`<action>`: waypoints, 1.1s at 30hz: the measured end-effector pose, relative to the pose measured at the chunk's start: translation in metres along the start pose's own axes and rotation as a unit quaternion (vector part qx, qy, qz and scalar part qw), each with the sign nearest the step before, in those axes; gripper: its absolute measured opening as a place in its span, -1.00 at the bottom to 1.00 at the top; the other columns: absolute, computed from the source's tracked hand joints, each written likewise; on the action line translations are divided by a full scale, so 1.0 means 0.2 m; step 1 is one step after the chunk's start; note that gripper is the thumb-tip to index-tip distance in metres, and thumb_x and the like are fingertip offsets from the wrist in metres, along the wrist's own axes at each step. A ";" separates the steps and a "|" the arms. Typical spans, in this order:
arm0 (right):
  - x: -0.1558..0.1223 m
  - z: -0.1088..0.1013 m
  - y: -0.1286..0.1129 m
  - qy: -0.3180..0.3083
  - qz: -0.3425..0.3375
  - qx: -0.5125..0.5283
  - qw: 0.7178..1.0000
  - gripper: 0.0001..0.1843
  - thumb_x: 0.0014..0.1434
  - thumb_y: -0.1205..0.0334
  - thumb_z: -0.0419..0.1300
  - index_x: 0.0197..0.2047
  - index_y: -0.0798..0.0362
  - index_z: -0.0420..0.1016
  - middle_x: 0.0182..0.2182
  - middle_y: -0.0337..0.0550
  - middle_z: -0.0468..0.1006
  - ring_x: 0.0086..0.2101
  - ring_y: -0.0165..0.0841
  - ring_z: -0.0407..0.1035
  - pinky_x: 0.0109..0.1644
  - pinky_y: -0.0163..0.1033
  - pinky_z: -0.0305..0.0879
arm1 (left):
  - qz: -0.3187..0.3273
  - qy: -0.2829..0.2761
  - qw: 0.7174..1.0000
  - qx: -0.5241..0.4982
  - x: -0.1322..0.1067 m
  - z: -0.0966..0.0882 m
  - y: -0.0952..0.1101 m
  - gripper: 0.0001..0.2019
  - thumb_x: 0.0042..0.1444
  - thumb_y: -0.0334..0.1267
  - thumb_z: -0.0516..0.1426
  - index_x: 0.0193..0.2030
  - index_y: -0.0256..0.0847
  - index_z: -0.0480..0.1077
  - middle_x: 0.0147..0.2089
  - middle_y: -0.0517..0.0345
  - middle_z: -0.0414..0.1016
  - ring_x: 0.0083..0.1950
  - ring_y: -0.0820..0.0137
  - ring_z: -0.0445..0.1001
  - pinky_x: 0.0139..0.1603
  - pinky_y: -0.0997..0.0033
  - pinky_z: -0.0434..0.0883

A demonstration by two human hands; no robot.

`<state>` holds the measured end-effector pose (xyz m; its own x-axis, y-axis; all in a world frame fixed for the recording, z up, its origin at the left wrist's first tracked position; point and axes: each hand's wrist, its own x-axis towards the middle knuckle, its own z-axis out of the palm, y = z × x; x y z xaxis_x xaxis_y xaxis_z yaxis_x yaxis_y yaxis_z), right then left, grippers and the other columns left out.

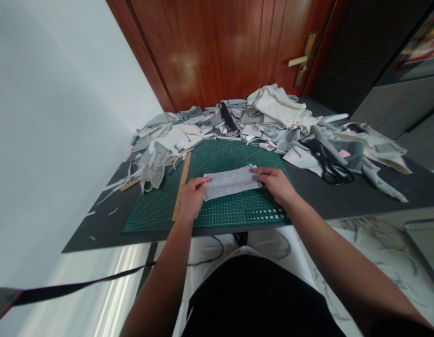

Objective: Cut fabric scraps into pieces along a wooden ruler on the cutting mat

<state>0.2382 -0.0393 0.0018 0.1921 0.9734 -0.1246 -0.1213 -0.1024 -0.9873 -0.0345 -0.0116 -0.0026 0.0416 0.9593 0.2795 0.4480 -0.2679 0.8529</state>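
A light grey rectangle of fabric (232,183) is stretched between my two hands, just over a green cutting mat (220,157). My left hand (193,196) pinches its left edge, thumb on top. At the opposite end my right hand (275,183) grips the right edge, with the thumb and forefinger near the upper corner. The fabric looks folded or layered, with a crease running along its length. Whether it touches the mat, I cannot tell. Beside my left hand, a wooden ruler (182,187) lies lengthwise on the mat.
Heaped fabric scraps (188,131) line the back of the dark table (97,229). Black-handled scissors (331,168) lie at the right among cloth pieces. A cream cloth (278,105) tops the pile before a wooden door (217,51). A white wall (79,93) borders the left side.
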 end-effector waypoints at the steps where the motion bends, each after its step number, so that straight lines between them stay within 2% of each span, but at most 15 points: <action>1: 0.00 -0.01 0.00 0.002 -0.005 -0.008 1.000 -0.49 -0.17 0.22 0.25 -0.11 0.23 0.67 -0.59 -0.29 0.44 -0.56 -0.49 0.14 -0.46 -0.32 0.06 | -0.007 -0.012 1.000 -0.014 0.00 -0.01 -0.01 -0.74 0.19 -0.33 0.15 -0.08 -0.14 0.65 -0.08 0.06 0.60 -0.01 0.26 0.52 0.08 0.24 0.40; 4: 0.00 -0.04 0.00 0.011 -0.010 -0.053 0.998 -0.46 -0.14 0.24 0.21 -0.06 0.25 0.68 -0.64 -0.32 0.38 -0.57 -0.49 0.07 -0.47 -0.32 -0.04 | -0.035 -0.057 0.996 -0.050 0.00 -0.03 -0.03 -0.73 0.15 -0.36 0.16 -0.08 -0.14 0.66 -0.06 0.05 0.61 -0.01 0.26 0.53 0.07 0.23 0.44; 6: 0.00 -0.06 0.00 0.021 -0.010 -0.101 0.995 -0.43 -0.10 0.25 0.15 -0.02 0.23 0.68 -0.70 -0.38 0.27 -0.60 -0.48 0.00 -0.49 -0.31 -0.12 | -0.039 -0.102 0.991 -0.075 0.00 -0.05 -0.03 -0.71 0.11 -0.39 0.17 -0.07 -0.15 0.65 -0.08 0.05 0.61 -0.03 0.27 0.55 0.04 0.24 0.47; 9: 0.00 -0.08 -0.01 0.024 -0.017 -0.159 0.987 -0.44 -0.04 0.24 0.14 0.02 0.21 0.68 -0.71 -0.40 0.22 -0.61 -0.49 -0.04 -0.50 -0.31 -0.16 | 0.013 -0.161 0.984 -0.072 -0.02 -0.09 -0.01 -0.63 0.09 -0.44 0.16 0.00 -0.10 0.63 -0.09 0.09 0.59 -0.03 0.31 0.56 0.06 0.27 0.46; 12: 0.00 -0.10 -0.04 -0.019 -0.026 -0.172 0.985 -0.46 -0.01 0.21 0.22 0.04 0.21 0.66 -0.59 -0.32 0.38 -0.57 -0.48 0.11 -0.47 -0.33 0.01 | 0.089 -0.151 0.985 0.010 -0.04 -0.12 0.05 -0.67 0.12 -0.43 0.18 -0.04 -0.06 0.64 -0.12 0.14 0.54 -0.08 0.36 0.55 0.01 0.34 0.45; 15: -0.01 -0.11 -0.10 -0.052 -0.041 -0.224 0.972 -0.45 0.07 0.21 0.21 0.12 0.20 0.63 -0.61 -0.32 0.38 -0.59 -0.47 0.14 -0.47 -0.33 0.06 | 0.148 -0.133 0.974 0.110 -0.06 -0.14 0.11 -0.74 0.17 -0.41 0.16 -0.13 -0.07 0.65 -0.17 0.15 0.50 -0.14 0.38 0.51 -0.05 0.35 0.44; 17: -0.02 -0.11 -0.16 -0.067 -0.072 -0.298 0.949 -0.46 0.12 0.26 0.14 0.15 0.16 0.62 -0.64 -0.33 0.38 -0.62 -0.46 0.11 -0.48 -0.33 0.03 | 0.195 -0.132 0.959 0.157 -0.07 -0.14 0.16 -0.73 0.18 -0.43 0.14 -0.15 -0.09 0.65 -0.18 0.13 0.44 -0.13 0.36 0.47 -0.04 0.31 0.44; 18: -0.04 -0.11 -0.19 -0.075 -0.096 -0.339 0.933 -0.47 0.13 0.31 0.12 0.15 0.14 0.62 -0.61 -0.30 0.45 -0.62 -0.46 0.14 -0.48 -0.32 0.05 | 0.221 -0.132 0.950 0.175 -0.07 -0.15 0.18 -0.73 0.17 -0.44 0.14 -0.16 -0.10 0.65 -0.16 0.10 0.42 -0.10 0.33 0.46 -0.01 0.27 0.44; 20: -0.07 -0.08 -0.25 -0.091 -0.155 -0.404 0.897 -0.46 0.13 0.38 0.10 0.14 0.10 0.63 -0.40 -0.18 0.64 -0.54 -0.42 0.31 -0.39 -0.32 0.19 | 0.270 -0.143 0.930 0.205 -0.08 -0.15 0.24 -0.75 0.15 -0.46 0.14 -0.18 -0.13 0.63 -0.05 0.03 0.42 0.00 0.26 0.43 0.08 0.16 0.43; 21: -0.10 -0.05 -0.28 -0.099 -0.187 -0.425 0.880 -0.47 0.13 0.40 0.09 0.13 0.09 0.64 -0.25 -0.12 0.69 -0.43 -0.38 0.42 -0.29 -0.31 0.27 | 0.289 -0.159 0.919 0.214 -0.08 -0.14 0.27 -0.75 0.15 -0.47 0.13 -0.18 -0.14 0.62 0.04 0.00 0.43 0.08 0.21 0.41 0.15 0.10 0.41; 23: -0.15 0.01 -0.32 -0.129 -0.242 -0.446 0.852 -0.49 0.14 0.43 0.10 0.10 0.09 0.65 -0.02 -0.07 0.68 -0.17 -0.29 0.54 -0.06 -0.28 0.35 | 0.308 -0.204 0.904 0.214 -0.09 -0.13 0.33 -0.77 0.16 -0.48 0.13 -0.19 -0.14 0.59 0.25 0.00 0.38 0.26 0.15 0.34 0.28 0.03 0.35; 25: -0.20 0.07 -0.36 -0.180 -0.273 -0.449 0.831 -0.53 0.15 0.45 0.09 0.05 0.08 0.67 0.02 -0.09 0.67 -0.03 -0.26 0.53 0.08 -0.26 0.33 | 0.301 -0.241 0.903 0.188 -0.09 -0.10 0.38 -0.81 0.18 -0.43 0.14 -0.21 -0.13 0.57 0.39 0.05 0.29 0.38 0.13 0.26 0.36 0.03 0.30; 27: -0.24 0.12 -0.38 -0.239 -0.282 -0.435 0.821 -0.56 0.16 0.47 0.10 0.00 0.05 0.68 -0.03 -0.13 0.69 -0.03 -0.26 0.54 0.09 -0.26 0.32 | 0.270 -0.261 0.915 0.147 -0.07 -0.07 0.40 -0.87 0.19 -0.36 0.16 -0.23 -0.13 0.56 0.41 0.05 0.28 0.39 0.14 0.28 0.38 0.09 0.28; 30: -0.26 0.15 -0.39 -0.280 -0.268 -0.387 0.837 -0.61 0.20 0.44 0.10 -0.05 0.04 0.69 -0.06 -0.15 0.70 -0.09 -0.29 0.54 0.04 -0.27 0.31 | 0.208 -0.278 0.934 0.088 -0.05 -0.04 0.41 -0.88 0.21 -0.27 0.17 -0.31 -0.16 0.55 0.18 0.03 0.49 0.23 0.19 0.45 0.28 0.21 0.35; 33: -0.27 0.14 -0.39 -0.281 -0.229 -0.334 0.870 -0.68 0.29 0.27 0.12 -0.03 0.05 0.68 -0.14 -0.17 0.70 -0.19 -0.34 0.51 -0.09 -0.30 0.29 | 0.164 -0.270 0.947 0.056 -0.04 -0.02 0.41 -0.82 0.19 -0.22 0.19 -0.42 -0.18 0.51 -0.16 0.10 0.56 -0.06 0.29 0.53 -0.01 0.34 0.42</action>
<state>0.2096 -0.0774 0.0876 -0.4576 0.8710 0.1791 0.4712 0.4083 -0.7819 -0.0023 -0.0418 0.0672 0.6316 0.7405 0.2297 0.4222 -0.5770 0.6992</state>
